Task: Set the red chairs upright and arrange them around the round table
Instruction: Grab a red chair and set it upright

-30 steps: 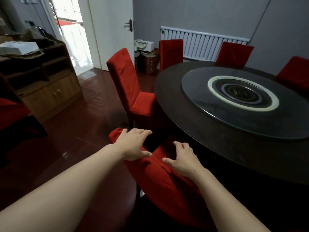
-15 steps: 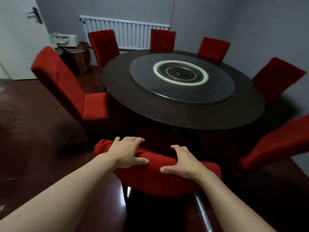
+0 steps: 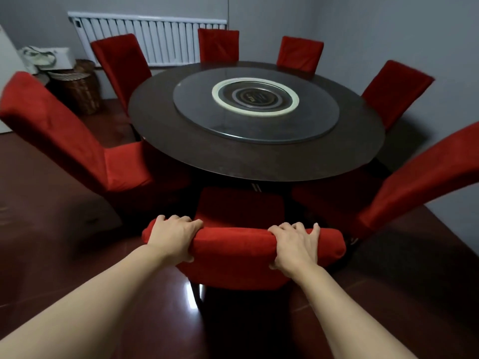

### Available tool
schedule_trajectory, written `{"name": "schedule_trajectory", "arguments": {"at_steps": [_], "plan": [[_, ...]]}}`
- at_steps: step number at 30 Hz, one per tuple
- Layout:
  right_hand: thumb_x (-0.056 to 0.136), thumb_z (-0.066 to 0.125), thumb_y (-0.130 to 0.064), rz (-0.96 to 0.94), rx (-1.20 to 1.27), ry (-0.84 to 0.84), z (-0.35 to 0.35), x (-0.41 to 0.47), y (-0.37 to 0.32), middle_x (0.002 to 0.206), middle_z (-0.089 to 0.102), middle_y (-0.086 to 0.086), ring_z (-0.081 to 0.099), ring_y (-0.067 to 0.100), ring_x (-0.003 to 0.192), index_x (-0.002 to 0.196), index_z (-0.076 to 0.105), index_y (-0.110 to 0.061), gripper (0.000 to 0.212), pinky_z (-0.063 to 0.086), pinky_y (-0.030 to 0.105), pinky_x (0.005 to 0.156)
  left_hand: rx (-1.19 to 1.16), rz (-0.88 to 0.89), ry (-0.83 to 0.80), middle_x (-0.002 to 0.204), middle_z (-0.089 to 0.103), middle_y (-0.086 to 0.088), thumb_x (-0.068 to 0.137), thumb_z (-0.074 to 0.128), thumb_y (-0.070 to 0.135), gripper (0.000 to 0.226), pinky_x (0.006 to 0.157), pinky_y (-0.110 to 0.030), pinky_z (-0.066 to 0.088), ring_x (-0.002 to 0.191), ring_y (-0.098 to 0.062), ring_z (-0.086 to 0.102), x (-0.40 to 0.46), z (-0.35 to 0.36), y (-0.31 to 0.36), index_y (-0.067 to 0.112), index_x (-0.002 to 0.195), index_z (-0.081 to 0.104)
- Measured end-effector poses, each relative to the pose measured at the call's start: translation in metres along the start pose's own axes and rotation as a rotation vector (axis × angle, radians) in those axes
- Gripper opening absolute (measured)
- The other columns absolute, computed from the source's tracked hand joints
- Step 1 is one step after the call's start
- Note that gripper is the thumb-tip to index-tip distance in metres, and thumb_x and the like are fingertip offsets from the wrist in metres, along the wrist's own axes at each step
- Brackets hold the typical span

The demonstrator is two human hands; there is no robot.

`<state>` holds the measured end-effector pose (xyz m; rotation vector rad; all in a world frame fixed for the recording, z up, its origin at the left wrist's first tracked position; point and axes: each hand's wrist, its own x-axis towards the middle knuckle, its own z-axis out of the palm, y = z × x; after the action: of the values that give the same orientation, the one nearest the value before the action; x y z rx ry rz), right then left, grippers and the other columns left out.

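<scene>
The nearest red chair is held by the top of its backrest, the left hand wrapped over the rail toward its left end and the right hand wrapped over it toward the right end, fingers curled down the far face and thumbs tucked against the near face. The two grips are set well apart, with a long bare stretch of red cover left between them, presumably so that the chair can be steered squarely and kept from twisting as it is slid. Beyond the grip the seat is pointed at the round table, and its front edge appears to be tucked just under the table's near rim; the chair is upright, so what remains is judged to be a matter of positioning rather than righting. To the left of the grip a second red chair is stood with its seat toward the table, and to the right a third is seen leaning steeply, though how much of that lean is lens distortion cannot be told. Four further red chairs are ranged upright round the far rim, before the white radiator. Beyond the left-hand chair a wicker basket is kept against the wall.
</scene>
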<state>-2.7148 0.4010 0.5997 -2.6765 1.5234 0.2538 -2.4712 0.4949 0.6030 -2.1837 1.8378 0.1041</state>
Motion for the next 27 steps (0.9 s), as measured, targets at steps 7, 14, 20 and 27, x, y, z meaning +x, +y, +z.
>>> {"name": "schedule_trajectory", "arguments": {"at_steps": [7, 14, 20, 27], "plan": [[0.073, 0.074, -0.040, 0.014, -0.012, 0.084, 0.008, 0.017, -0.001, 0.122, 0.057, -0.013, 0.048, 0.018, 0.118, 0.121, 0.055, -0.039, 0.052, 0.017, 0.054, 0.107, 0.033, 0.000, 0.018, 0.106, 0.063, 0.010, 0.061, 0.073, 0.054, 0.059, 0.073, -0.031, 0.048, 0.097, -0.015, 0.063, 0.023, 0.000, -0.008, 0.040, 0.115, 0.051], [0.074, 0.073, -0.042, 0.024, 0.013, 0.065, 0.005, 0.029, -0.007, 0.123, 0.057, -0.012, 0.045, 0.019, 0.121, 0.124, 0.053, -0.039, 0.053, 0.013, 0.054, 0.109, 0.045, -0.011, 0.058, 0.104, 0.066, 0.010, 0.062, 0.072, 0.054, 0.059, 0.070, -0.029, 0.046, 0.095, -0.016, 0.065, 0.034, 0.000, -0.017, 0.043, 0.116, 0.052], [0.074, 0.074, -0.045, -0.003, 0.000, 0.039, 0.001, 0.035, -0.013, 0.126, 0.056, -0.010, 0.045, 0.020, 0.122, 0.126, 0.053, -0.037, 0.056, 0.012, 0.053, 0.110, 0.052, -0.028, 0.084, 0.106, 0.066, 0.011, 0.062, 0.071, 0.055, 0.061, 0.071, -0.027, 0.044, 0.098, -0.014, 0.064, 0.038, 0.001, -0.024, 0.043, 0.119, 0.051], [0.075, 0.074, -0.045, -0.029, -0.009, 0.011, 0.000, 0.036, -0.012, 0.127, 0.056, -0.007, 0.044, 0.022, 0.123, 0.128, 0.053, -0.035, 0.058, 0.013, 0.054, 0.111, 0.032, -0.061, 0.088, 0.103, 0.065, 0.013, 0.060, 0.069, 0.054, 0.058, 0.069, -0.027, 0.044, 0.096, -0.012, 0.064, 0.038, 0.002, -0.024, 0.044, 0.115, 0.052]]}}
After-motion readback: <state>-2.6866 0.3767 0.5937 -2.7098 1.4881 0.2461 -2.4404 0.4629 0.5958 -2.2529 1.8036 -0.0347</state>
